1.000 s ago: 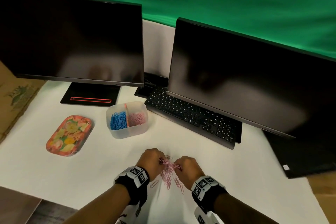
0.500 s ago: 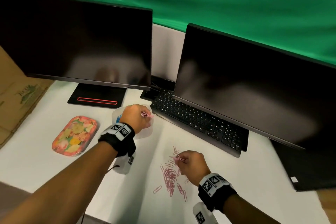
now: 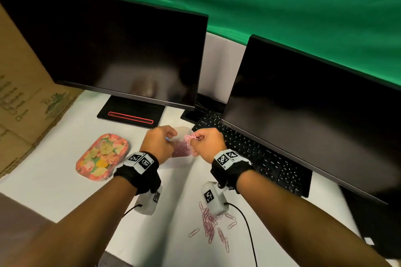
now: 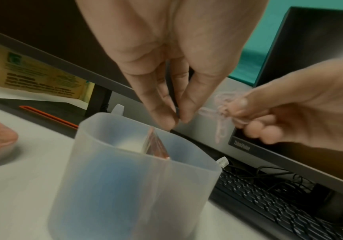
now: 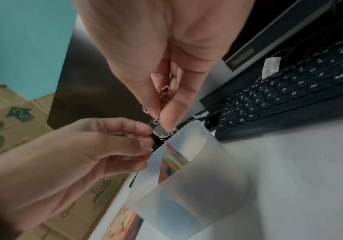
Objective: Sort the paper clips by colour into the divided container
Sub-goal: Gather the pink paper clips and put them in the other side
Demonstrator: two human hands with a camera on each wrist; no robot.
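The translucent divided container [image 3: 183, 163] stands on the white table, with blue clips in its left half [image 4: 113, 181] and pink clips [image 3: 181, 151] in its right half. Both hands hover over it. My right hand [image 3: 196, 139] pinches a small bunch of pink paper clips [image 3: 191, 136] above the pink side, and the right wrist view shows that bunch [image 5: 163, 91] between thumb and fingers. My left hand [image 3: 171, 136] is over the divider with thumb and fingertips [image 4: 166, 120] pressed together, and no clip shows between them. A loose pile of pink clips [image 3: 211, 224] lies on the table near me.
A floral tin [image 3: 102, 156] lies left of the container. A black keyboard [image 3: 260, 158] and two dark monitors [image 3: 121, 54] stand close behind. Cardboard boxes [image 3: 23, 97] line the left edge. A wrist-camera cable [image 3: 247, 223] trails past the clip pile.
My right hand has left the pile and risen to the container with pink clips pinched in it. The left hand has stayed over the container, and the pink clip it held no longer shows.
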